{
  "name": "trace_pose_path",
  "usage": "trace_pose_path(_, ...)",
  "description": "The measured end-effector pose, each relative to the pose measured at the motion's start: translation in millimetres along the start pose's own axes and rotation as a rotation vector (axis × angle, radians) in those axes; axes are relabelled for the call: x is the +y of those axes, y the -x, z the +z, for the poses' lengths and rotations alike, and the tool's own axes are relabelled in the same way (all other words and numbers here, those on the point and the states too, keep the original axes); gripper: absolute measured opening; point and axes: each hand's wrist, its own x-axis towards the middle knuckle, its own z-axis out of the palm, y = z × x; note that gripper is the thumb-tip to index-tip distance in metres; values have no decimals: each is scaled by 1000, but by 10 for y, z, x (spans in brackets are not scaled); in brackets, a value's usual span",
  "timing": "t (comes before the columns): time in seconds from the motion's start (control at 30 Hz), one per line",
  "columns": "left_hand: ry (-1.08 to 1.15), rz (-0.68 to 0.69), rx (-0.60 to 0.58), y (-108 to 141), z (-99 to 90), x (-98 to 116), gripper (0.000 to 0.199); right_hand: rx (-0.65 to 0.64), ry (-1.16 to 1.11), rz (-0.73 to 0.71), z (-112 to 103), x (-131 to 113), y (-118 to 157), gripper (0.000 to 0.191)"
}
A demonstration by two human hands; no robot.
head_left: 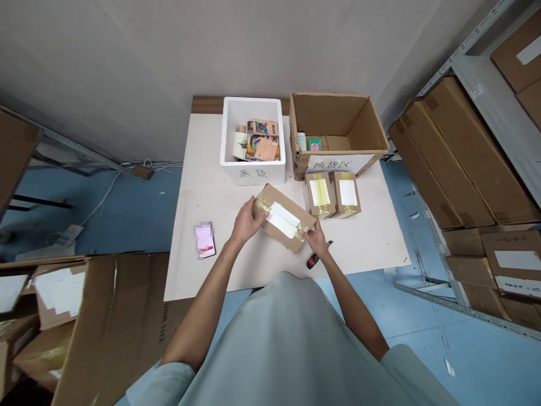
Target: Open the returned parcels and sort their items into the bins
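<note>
Between my two hands is a brown cardboard box [279, 197] with a white label and clear yellowish tape across its top. My left hand [248, 219] grips its left end, thumb on top. At the right end, my right hand [315, 237] grips the corner, its fingers at the tape. A red and black utility knife [313, 260] lies on the table partly behind my right wrist. Two smaller taped boxes, a left one [320, 194] and a right one [347, 193], stand side by side beyond my right hand, each with a white label.
A white foam box [253, 173] holding several small packets stands at the back of the table [203, 169]. Beside it is an open carton [340, 144] with a few small items inside. A phone [205, 241] lies at left. Shelves with cartons [456, 152] flank the right side.
</note>
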Motion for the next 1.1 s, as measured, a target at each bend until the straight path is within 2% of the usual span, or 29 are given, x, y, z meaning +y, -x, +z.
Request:
trace_pose_path(0.1, 5, -84, 45, 247, -14, -350, 94, 32, -75, 60, 104, -110, -62, 121)
trace_pose_path(0.2, 96, -205, 60, 761, 3, -737, 107, 113, 27, 113, 247, -158, 37, 104)
trace_pose_path(0.3, 216, -244, -44, 1338, 9, -1048, 100, 158, 152, 155, 359, -194, 259, 84)
trace_pose_path(0.37, 265, -254, -69, 1639, -14, -1186, 94, 127, 185, 139, 412, -239, 426, 82)
trace_pose_path(0.43, 280, -249, -55, 1822, -75, -1278, 89, 39, 187, 99, 464, -296, 583, 88)
trace_pose_path(0.53, 282, -218, -61, 1887, -225, -1364, 77, -56, 128, 82, 558, -359, 780, 110)
trace_pose_path(0.67, 309, -196, -142, 1784, -399, -1440, 61, 4, 63, 155, 701, -338, 962, 119)
trace_pose_path(0.8, 373, -202, -198, 1727, -457, -1514, 53, -7, 54, 162, 829, -280, 1117, 115)
trace_pose_path(0.93, 394, -228, -220, 1787, -540, -1575, 53, -34, 87, 171, 915, -311, 1322, 106)
trace_pose_path(1.1, 418, -250, -141, 1882, -719, -1539, 49, 24, 76, 169, 936, -450, 1490, 89)
